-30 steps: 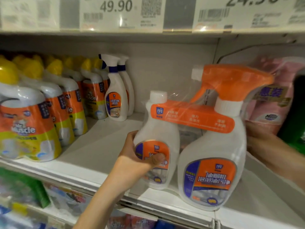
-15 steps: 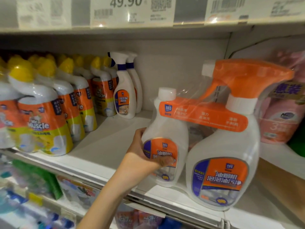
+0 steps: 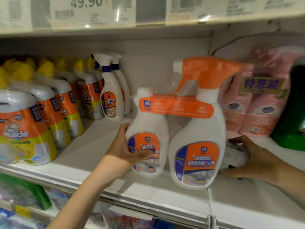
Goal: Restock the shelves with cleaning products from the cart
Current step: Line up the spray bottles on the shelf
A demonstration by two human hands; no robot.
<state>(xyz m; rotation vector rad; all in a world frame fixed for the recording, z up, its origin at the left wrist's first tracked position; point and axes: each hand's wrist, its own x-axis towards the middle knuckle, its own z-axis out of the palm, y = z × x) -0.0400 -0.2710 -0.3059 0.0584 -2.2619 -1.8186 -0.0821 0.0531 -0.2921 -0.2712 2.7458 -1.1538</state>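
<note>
- At front edge of shelf (image 3: 92,149): twin-pack of cleaner (image 3: 175,108), refill bottle (image 3: 148,126) banded to orange-trigger sprayer (image 3: 198,138), upright.
- Left hand (image 3: 125,151) gripping refill bottle, thumb across label.
- Right hand (image 3: 254,161) curled round grey bundle (image 3: 234,156), just right of pack.
- Yellow-capped bottles (image 3: 41,113) packed toward left end.

Orange twin-pack (image 3: 176,109): one, two bottles. Left of it: blue-collared sprayers (image 3: 111,100), two; yellow-capped bottles (image 3: 24,129), count unclear. Right of it: grey bundle (image 3: 234,156), pink pack (image 3: 262,113), green bottle (image 3: 293,129), one each.
</note>
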